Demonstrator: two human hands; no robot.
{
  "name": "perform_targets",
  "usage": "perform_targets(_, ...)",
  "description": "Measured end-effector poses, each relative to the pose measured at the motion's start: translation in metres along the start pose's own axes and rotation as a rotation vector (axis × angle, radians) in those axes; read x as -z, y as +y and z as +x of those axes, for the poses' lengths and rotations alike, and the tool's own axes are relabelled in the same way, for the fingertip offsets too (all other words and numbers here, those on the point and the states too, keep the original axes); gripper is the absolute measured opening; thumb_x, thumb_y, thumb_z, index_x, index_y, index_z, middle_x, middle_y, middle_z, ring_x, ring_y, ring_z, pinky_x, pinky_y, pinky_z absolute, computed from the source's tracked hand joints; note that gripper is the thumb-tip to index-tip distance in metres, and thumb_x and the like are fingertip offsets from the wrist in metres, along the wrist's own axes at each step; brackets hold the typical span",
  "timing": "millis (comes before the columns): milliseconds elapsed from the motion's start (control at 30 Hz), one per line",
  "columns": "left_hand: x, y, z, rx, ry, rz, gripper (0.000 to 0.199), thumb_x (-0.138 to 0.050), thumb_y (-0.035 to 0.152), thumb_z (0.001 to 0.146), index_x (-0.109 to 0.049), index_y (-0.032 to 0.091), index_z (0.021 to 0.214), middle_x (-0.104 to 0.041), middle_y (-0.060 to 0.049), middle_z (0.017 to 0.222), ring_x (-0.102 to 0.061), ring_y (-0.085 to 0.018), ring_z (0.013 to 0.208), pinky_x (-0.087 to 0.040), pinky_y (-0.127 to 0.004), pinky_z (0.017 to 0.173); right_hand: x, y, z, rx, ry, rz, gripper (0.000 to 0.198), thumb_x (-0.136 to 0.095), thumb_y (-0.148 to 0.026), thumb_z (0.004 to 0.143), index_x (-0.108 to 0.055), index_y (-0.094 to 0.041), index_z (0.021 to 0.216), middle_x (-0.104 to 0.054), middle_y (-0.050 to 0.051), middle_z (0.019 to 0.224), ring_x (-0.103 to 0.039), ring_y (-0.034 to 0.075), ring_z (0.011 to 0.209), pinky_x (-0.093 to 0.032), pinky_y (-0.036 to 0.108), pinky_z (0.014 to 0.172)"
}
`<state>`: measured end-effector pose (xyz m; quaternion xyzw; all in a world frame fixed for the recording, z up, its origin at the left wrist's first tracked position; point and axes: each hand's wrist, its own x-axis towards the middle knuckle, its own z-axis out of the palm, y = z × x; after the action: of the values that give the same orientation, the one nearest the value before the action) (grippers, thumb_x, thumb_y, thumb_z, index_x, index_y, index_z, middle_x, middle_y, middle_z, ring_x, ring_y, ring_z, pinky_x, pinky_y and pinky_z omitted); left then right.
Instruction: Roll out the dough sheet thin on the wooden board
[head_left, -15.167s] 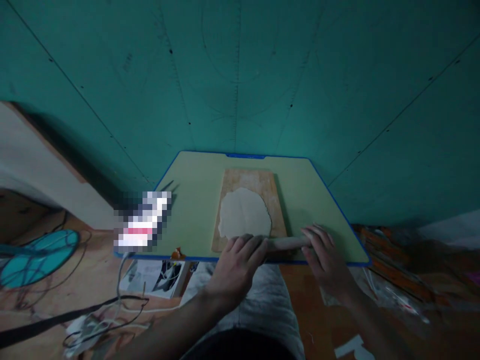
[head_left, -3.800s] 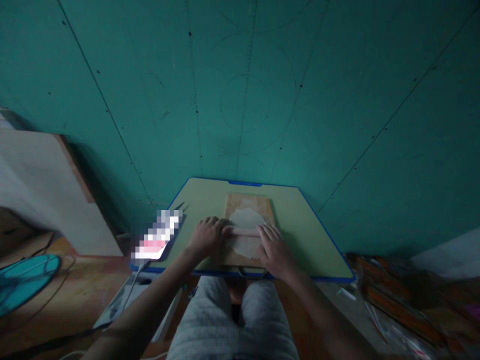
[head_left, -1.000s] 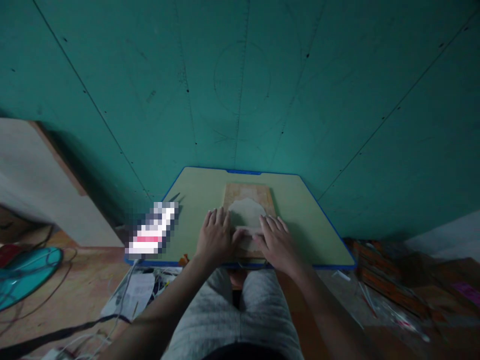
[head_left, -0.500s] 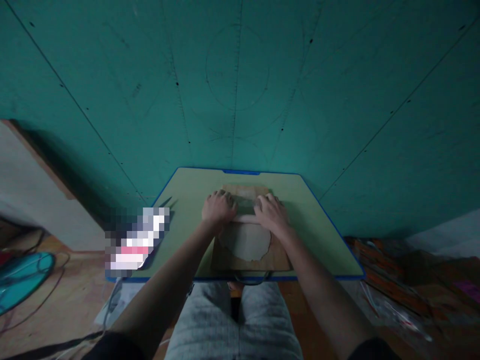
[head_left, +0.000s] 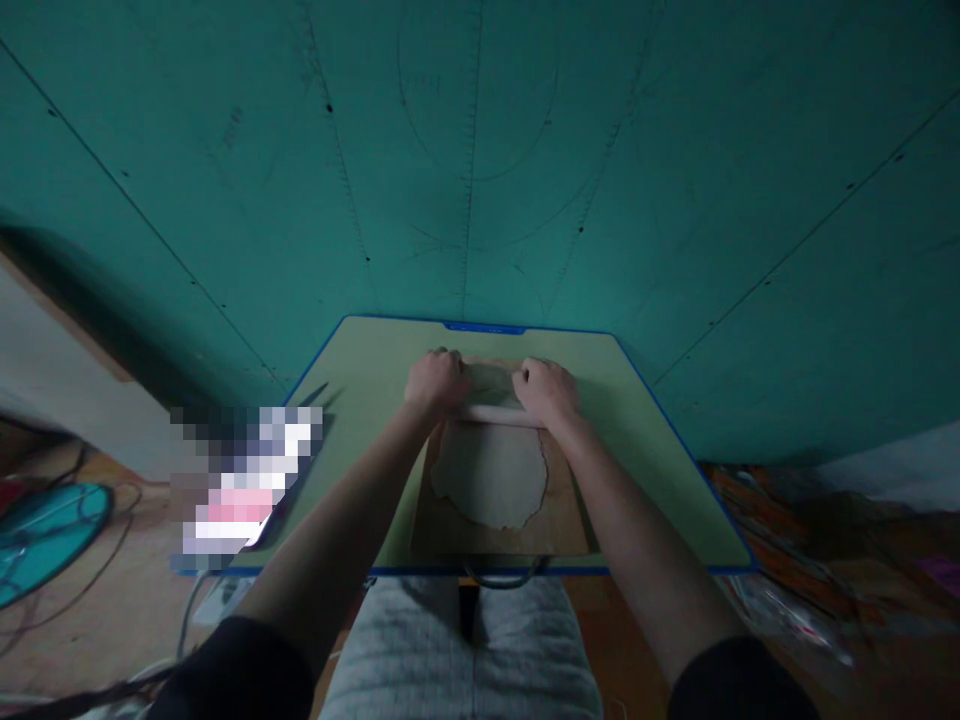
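A pale, flattened sheet of dough (head_left: pixel 491 475) with a ragged near edge lies on a wooden board (head_left: pixel 480 540). Across it runs a light rolling pin (head_left: pixel 499 414), its middle showing between my hands. My left hand (head_left: pixel 437 382) is curled closed over the pin's left end, knuckles up. At the right end my right hand (head_left: pixel 547 388) is closed the same way. Both hands hide the pin's ends and part of the dough. More dough shows beyond the pin, and the board's far edge is visible between the hands.
The board rests on a pale table (head_left: pixel 645 500) with a blue rim, against a green wall (head_left: pixel 480 200). A dark handle loop (head_left: pixel 502 583) sticks out at the near edge. On the left lies a pixelated item (head_left: pixel 255 490) with a dark pointed tip. A cable (head_left: pixel 191 610) hangs below.
The view has shifted a little, showing the table larger. My fingers, earlier draped forward over the pin, are now curled into fists. More dough shows on the near side of the pin.
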<state>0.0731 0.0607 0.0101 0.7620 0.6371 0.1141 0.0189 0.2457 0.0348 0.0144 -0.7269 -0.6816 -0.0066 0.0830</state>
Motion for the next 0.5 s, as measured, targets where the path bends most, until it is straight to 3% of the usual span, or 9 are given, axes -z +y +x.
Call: perform_targets(500,-0.011,-0.001,0.033,-0.047,-0.030,0.067,0.037,-0.040,0.021,0.091,-0.067,0.011,0.113,-0.068,-0.018,0.112,-0.063,-0.028,0.106,-0.052,-0.036,0.086,-0.004,0.002,0.028,-0.063,-0.037,0.019,0.034,-0.041,-0.033,0.093,-0.072,-0.019,0.100,-0.074,0.014,0.102,-0.068,0.024,0.091,-0.047,0.031,0.074)
